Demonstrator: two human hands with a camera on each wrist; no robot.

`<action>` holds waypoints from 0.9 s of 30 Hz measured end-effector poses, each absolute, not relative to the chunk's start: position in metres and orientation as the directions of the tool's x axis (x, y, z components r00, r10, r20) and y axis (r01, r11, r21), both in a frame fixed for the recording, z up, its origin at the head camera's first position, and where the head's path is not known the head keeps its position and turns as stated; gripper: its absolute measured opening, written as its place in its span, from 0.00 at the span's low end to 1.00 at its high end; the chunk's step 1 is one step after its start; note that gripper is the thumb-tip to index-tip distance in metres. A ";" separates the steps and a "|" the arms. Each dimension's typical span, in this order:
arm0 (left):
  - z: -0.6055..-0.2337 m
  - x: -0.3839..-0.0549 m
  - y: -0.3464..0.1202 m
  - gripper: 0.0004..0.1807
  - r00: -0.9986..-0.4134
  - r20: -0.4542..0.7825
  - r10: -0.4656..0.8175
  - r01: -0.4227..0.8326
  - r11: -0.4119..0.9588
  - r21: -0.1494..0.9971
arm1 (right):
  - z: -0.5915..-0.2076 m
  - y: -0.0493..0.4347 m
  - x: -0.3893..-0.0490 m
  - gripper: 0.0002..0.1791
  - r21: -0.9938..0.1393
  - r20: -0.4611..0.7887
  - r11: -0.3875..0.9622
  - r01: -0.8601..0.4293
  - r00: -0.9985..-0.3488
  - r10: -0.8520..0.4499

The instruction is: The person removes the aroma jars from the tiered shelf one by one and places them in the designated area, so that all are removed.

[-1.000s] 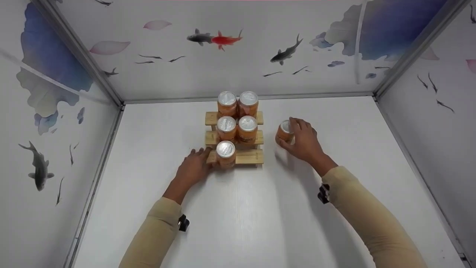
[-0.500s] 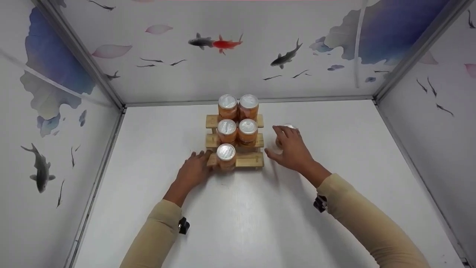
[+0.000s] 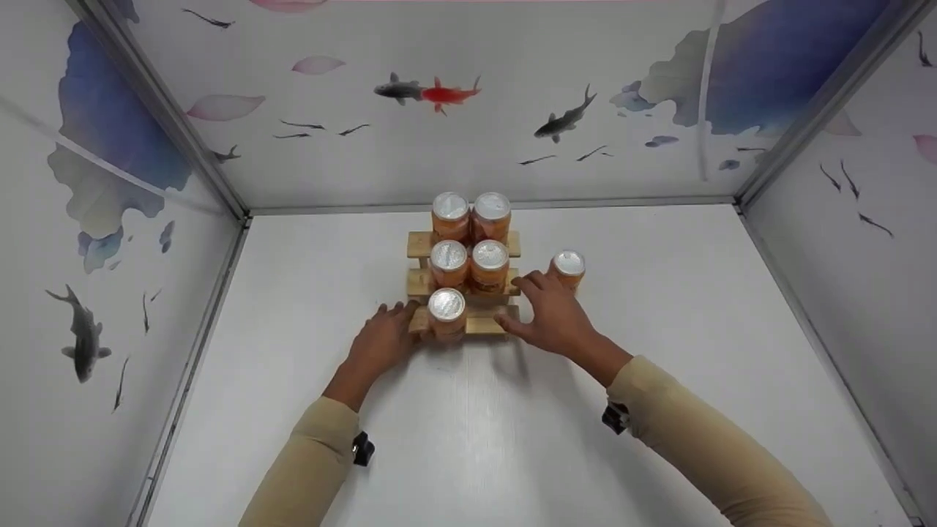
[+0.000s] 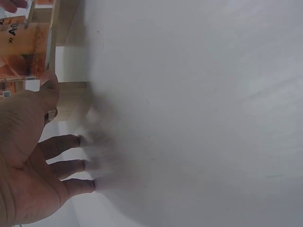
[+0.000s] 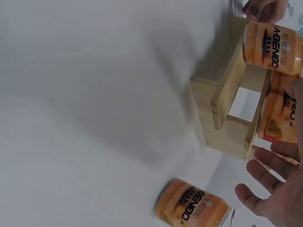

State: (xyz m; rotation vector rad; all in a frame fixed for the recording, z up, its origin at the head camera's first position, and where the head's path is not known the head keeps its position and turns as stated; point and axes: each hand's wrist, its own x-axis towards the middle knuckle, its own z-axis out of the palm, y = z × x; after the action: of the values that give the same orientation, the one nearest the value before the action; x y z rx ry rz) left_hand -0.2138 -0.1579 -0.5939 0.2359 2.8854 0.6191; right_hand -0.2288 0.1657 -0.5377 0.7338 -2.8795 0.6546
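Fingers (image 4: 61, 144) of the left hand (image 3: 382, 338) pinch the left end of the wooden rack (image 3: 487, 320) at its lowest step, where one orange can (image 3: 446, 316) stands; two middle-step cans (image 3: 489, 272) and two top-step cans (image 3: 490, 221) rise behind it; the right hand (image 3: 558, 315), its fingers spread and released, is at the rack's right end, before a separate can (image 3: 568, 268) upright on the white counter (image 3: 468, 446)

From above, the head camera faces forward and down; the wrist cameras, nearer and turned sideways, share the three-tier wooden rack (image 3: 484, 324), the left only its edge
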 end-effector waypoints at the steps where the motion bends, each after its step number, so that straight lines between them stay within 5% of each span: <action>1: -0.594 -0.214 -0.158 0.32 -0.971 -0.144 0.192 0.116 0.901 0.419 | -0.539 0.164 -0.227 0.39 -0.379 0.191 0.793 -0.476 -0.879 -0.437; 10: -0.594 -0.214 -0.158 0.34 -0.967 -0.170 0.189 0.095 0.889 0.449 | -0.539 0.146 -0.217 0.33 -0.381 0.178 0.782 -0.493 -0.869 -0.461; 27: -0.594 -0.218 -0.155 0.34 -0.969 -0.155 0.190 0.117 0.914 0.388 | -0.534 0.116 -0.210 0.40 -0.474 0.154 0.724 -0.501 -0.857 -0.492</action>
State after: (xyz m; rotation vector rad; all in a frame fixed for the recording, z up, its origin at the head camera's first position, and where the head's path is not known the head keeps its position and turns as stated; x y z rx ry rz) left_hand -0.2177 -0.1551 -0.5940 0.2336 2.8860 0.5682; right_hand -0.2102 0.1162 -0.5340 0.8361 -2.9005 0.8050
